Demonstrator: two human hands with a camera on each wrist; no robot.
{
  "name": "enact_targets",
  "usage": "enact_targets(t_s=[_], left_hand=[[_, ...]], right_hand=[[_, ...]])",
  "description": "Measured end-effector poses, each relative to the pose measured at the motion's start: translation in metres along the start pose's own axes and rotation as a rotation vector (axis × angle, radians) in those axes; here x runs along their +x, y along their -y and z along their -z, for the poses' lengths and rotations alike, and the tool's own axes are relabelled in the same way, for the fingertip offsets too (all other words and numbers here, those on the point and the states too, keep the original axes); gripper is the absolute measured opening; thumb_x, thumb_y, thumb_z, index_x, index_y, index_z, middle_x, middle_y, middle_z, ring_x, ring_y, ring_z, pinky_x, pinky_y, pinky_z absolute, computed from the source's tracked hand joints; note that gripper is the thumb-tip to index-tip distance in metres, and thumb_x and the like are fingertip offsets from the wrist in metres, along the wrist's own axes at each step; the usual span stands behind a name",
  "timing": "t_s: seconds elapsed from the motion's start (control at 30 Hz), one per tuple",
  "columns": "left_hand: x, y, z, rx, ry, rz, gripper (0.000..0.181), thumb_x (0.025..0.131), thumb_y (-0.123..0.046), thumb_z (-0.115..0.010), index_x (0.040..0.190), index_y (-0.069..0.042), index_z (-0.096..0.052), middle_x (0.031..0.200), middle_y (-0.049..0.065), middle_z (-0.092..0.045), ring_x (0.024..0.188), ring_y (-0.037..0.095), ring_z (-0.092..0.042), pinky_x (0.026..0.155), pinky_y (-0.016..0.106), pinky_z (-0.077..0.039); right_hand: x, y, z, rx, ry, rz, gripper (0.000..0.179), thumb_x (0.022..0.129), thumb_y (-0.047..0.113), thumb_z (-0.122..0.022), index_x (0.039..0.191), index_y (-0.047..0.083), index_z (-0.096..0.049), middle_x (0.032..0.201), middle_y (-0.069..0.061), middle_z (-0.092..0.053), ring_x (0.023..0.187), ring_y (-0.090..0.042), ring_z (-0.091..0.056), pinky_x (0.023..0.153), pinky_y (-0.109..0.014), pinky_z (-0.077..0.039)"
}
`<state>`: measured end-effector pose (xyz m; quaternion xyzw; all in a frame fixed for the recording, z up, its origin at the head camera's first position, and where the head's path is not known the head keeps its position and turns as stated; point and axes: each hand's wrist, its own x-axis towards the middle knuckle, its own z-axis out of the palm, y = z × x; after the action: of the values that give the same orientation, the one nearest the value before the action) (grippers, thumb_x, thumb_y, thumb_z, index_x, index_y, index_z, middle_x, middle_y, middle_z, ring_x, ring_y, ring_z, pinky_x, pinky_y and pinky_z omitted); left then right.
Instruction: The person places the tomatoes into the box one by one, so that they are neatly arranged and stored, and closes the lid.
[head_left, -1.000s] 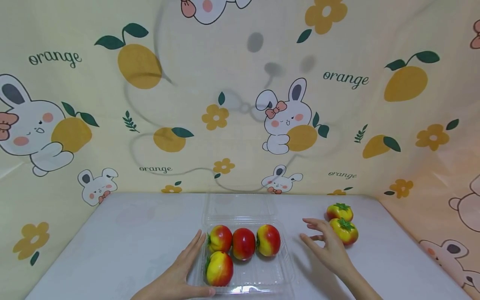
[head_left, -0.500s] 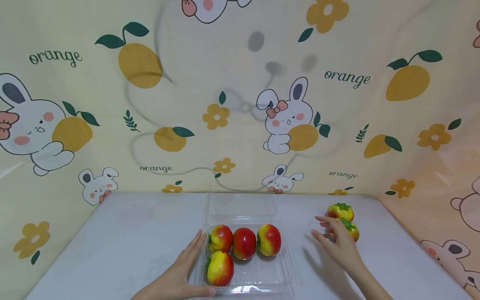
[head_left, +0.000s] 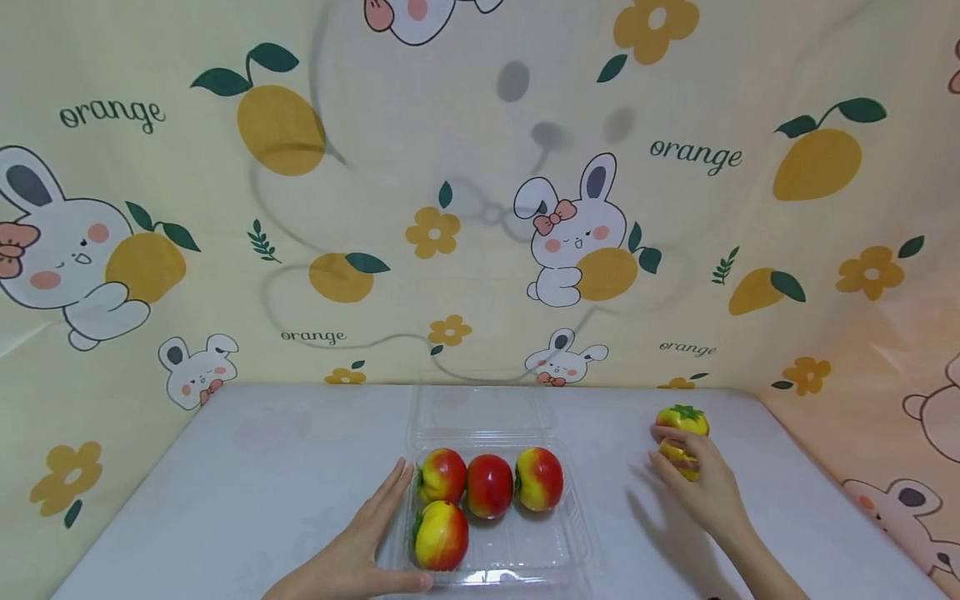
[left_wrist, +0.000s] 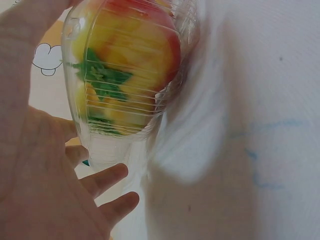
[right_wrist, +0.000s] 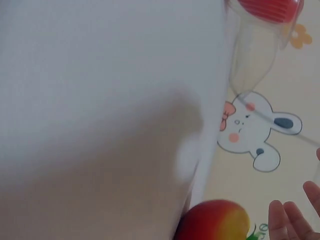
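Observation:
A clear plastic clamshell box [head_left: 525, 546] stands on the table with its lid folded back. Inside lie several red-and-yellow toy persimmons, one at the front left [head_left: 440, 537]. My left hand [head_left: 352, 542] rests against the box's left side, fingers extended, thumb along the front edge. In the left wrist view, ribbed plastic shows fruit [left_wrist: 135, 50] and green leaves through it. At the right, my right hand [head_left: 705, 483] is at the nearer loose persimmon [head_left: 678, 457], which it partly hides. Its fingers [right_wrist: 292, 220] look extended beside a persimmon [right_wrist: 215, 220] in the right wrist view.
Just behind the nearer loose fruit sits another persimmon [head_left: 684, 419] with green leaves. The box's transparent lid [head_left: 480, 412] lies back toward the patterned cloth backdrop [head_left: 480, 283]. White table surface [head_left: 285, 467] extends left of the box.
My right hand has moved right, from beside the loose persimmons to the nearer one, covering more of it. My left hand and the fruit in the box stay put.

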<state>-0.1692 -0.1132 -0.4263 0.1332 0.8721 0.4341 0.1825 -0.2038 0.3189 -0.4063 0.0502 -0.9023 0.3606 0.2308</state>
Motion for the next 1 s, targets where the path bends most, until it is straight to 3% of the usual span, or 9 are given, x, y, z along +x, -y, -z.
enact_targets(t_s=[0.4, 0.47, 0.53, 0.67, 0.73, 0.9, 1.0], left_hand=[[0.0, 0.001, 0.0, 0.004, -0.013, -0.019, 0.117, 0.066, -0.061, -0.074, 0.155, -0.031, -0.005, 0.163, -0.001, 0.005, 0.144, 0.045, -0.014, 0.09, 0.077, -0.034], [0.0, 0.001, 0.0, 0.003, -0.013, -0.022, 0.117, 0.066, -0.061, -0.074, 0.155, -0.031, -0.005, 0.163, -0.001, 0.005, 0.144, 0.045, -0.013, 0.09, 0.077, -0.034], [0.0, 0.001, 0.0, 0.001, -0.014, -0.023, 0.116, 0.066, -0.061, -0.074, 0.155, -0.031, -0.005, 0.163, 0.0, 0.005, 0.143, 0.045, -0.014, 0.09, 0.077, -0.034], [0.001, 0.0, 0.0, -0.001, -0.012, -0.028, 0.116, 0.067, -0.06, -0.074, 0.155, -0.031, -0.004, 0.163, 0.0, 0.005, 0.144, 0.045, -0.013, 0.091, 0.077, -0.034], [0.001, 0.0, 0.0, 0.0, -0.01, -0.031, 0.116, 0.067, -0.06, -0.074, 0.155, -0.032, -0.004, 0.163, 0.0, 0.006, 0.144, 0.045, -0.013, 0.091, 0.077, -0.034], [0.001, 0.0, 0.0, -0.002, -0.004, -0.039, 0.115, 0.068, -0.058, -0.074, 0.155, -0.032, -0.004, 0.163, 0.001, 0.007, 0.144, 0.046, -0.013, 0.091, 0.077, -0.032], [0.001, 0.001, 0.0, -0.011, 0.002, -0.037, 0.115, 0.069, -0.057, -0.074, 0.155, -0.031, -0.003, 0.163, 0.001, 0.007, 0.143, 0.046, -0.013, 0.092, 0.078, -0.032]], right_hand=[[0.0, -0.009, 0.013, 0.0, -0.025, -0.067, 0.039, 0.09, 0.018, -0.068, 0.124, 0.0, -0.059, 0.121, -0.019, -0.053, 0.098, 0.021, -0.034, 0.072, 0.005, -0.037], [-0.001, -0.01, 0.014, -0.028, -0.027, -0.075, 0.039, 0.09, 0.018, -0.068, 0.124, 0.001, -0.059, 0.121, -0.019, -0.054, 0.103, 0.012, -0.039, 0.073, 0.004, -0.036], [-0.001, -0.011, 0.016, -0.064, -0.022, -0.093, 0.041, 0.09, 0.022, -0.068, 0.125, 0.002, -0.059, 0.122, -0.02, -0.054, 0.107, -0.002, -0.044, 0.078, -0.003, -0.04], [0.0, -0.013, 0.019, -0.107, -0.002, -0.113, 0.044, 0.092, 0.027, -0.064, 0.125, -0.001, -0.056, 0.124, -0.025, -0.051, 0.107, -0.037, -0.052, 0.082, -0.038, -0.047], [0.001, -0.015, 0.021, -0.119, -0.001, -0.118, 0.045, 0.093, 0.029, -0.063, 0.125, -0.002, -0.055, 0.125, -0.027, -0.05, 0.105, -0.043, -0.053, 0.08, -0.049, -0.046], [0.002, -0.022, 0.023, -0.147, 0.005, -0.133, 0.045, 0.093, 0.03, -0.063, 0.124, -0.002, -0.056, 0.128, -0.028, -0.048, 0.111, -0.043, -0.05, 0.083, -0.046, -0.046], [0.002, -0.028, 0.025, -0.14, 0.036, -0.157, 0.049, 0.092, 0.031, -0.064, 0.125, -0.004, -0.055, 0.13, -0.031, -0.044, 0.116, -0.046, -0.044, 0.088, -0.052, -0.044]])
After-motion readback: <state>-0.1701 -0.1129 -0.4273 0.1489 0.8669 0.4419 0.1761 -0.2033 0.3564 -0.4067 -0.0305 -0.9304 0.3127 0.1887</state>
